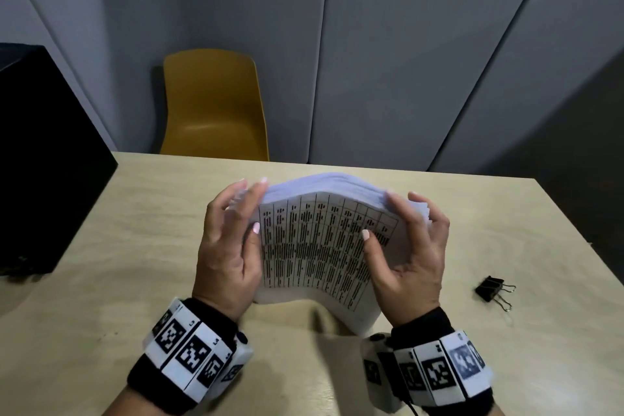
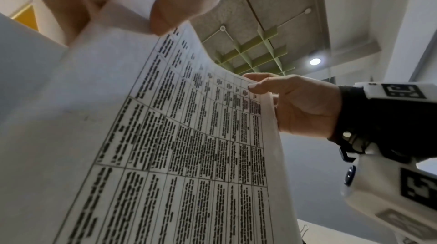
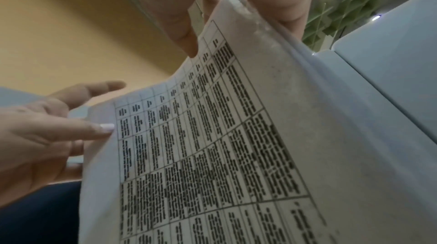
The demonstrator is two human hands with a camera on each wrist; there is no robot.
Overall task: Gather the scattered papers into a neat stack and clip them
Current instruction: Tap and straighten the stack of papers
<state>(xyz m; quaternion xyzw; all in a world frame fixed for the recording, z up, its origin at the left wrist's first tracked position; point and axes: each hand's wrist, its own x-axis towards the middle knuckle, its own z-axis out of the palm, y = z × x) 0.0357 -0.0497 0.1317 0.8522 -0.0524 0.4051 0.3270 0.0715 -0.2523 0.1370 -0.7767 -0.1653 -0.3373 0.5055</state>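
A stack of white papers (image 1: 317, 246) with a printed table on the front sheet stands on its lower edge on the table (image 1: 135, 219), bowed toward me. My left hand (image 1: 251, 209) grips its left edge, thumb on the front and fingers behind. At the right edge my right hand (image 1: 393, 218) grips the same way. The left wrist view shows the stack (image 2: 189, 145) pinched under my left thumb (image 2: 179, 5), with the right hand (image 2: 295, 102) on the far edge. In the right wrist view the stack (image 3: 212, 154) fills the frame. A black binder clip (image 1: 491, 290) lies on the table to the right, apart from both hands.
A yellow chair (image 1: 212, 105) stands behind the table's far edge. A black box (image 1: 40, 162) sits at the left side of the table. Grey wall panels close off the back.
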